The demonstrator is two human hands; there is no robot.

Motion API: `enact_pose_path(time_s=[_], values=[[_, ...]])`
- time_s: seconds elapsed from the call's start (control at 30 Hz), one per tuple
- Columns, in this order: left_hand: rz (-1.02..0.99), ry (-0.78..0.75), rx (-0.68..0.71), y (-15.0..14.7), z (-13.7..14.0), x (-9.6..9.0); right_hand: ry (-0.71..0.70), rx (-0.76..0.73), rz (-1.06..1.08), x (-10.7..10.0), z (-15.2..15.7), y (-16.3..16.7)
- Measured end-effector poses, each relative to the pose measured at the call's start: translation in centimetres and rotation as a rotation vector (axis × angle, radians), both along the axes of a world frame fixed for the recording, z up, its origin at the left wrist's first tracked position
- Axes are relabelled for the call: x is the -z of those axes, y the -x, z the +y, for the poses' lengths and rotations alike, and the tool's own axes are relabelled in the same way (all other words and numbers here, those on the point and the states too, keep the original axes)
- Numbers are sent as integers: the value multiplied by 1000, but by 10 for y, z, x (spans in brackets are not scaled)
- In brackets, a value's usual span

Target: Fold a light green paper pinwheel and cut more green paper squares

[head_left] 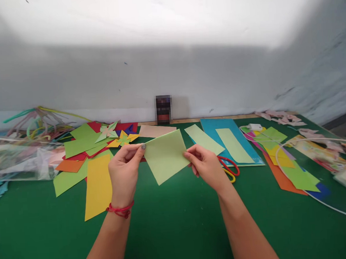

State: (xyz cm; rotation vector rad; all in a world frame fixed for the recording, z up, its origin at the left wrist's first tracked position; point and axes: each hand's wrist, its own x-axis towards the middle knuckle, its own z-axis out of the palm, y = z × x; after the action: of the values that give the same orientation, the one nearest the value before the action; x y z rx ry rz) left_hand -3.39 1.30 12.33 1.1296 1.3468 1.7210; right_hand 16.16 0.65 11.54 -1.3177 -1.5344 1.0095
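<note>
A pale green sheet of paper (166, 157) is held up, tilted, above the green table. My left hand (125, 167) pinches its left corner between thumb and fingers, and a red string bracelet circles that wrist. On the other side, my right hand (202, 163) grips the right edge in a pinch. Scissors (230, 167) with red and yellow handles lie just beyond my right hand, partly hidden by it. Two pale green paper strips (235, 145) rest behind and to the right, one of them on a blue sheet (219, 124).
Left are folded paper pinwheels (123, 139), a yellow sheet (98, 185), coloured papers, a plastic bag (25, 162) and pipe cleaners (40, 114). Right are more coloured papers (280, 154), a white cable (324, 202) and pink scraps (280, 117). A blurred dark object (163, 108) stands against the wall.
</note>
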Motion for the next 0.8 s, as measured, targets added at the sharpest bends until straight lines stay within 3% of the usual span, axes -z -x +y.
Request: enact_pose_path(time_s=[0.17,0.33,0.67,0.8], values=[[7,-24,-31,0,1,0,-19,44,-40,1,1,-1],[-11,-47,-38,2,2,0,-1,-41,31,4,2,-2],[-14,-25,-59,3,4,2,39,-58,34,-1,-2,-3],[5,0,-27,8,5,2,47,-132,-49,-2,-2,-6]])
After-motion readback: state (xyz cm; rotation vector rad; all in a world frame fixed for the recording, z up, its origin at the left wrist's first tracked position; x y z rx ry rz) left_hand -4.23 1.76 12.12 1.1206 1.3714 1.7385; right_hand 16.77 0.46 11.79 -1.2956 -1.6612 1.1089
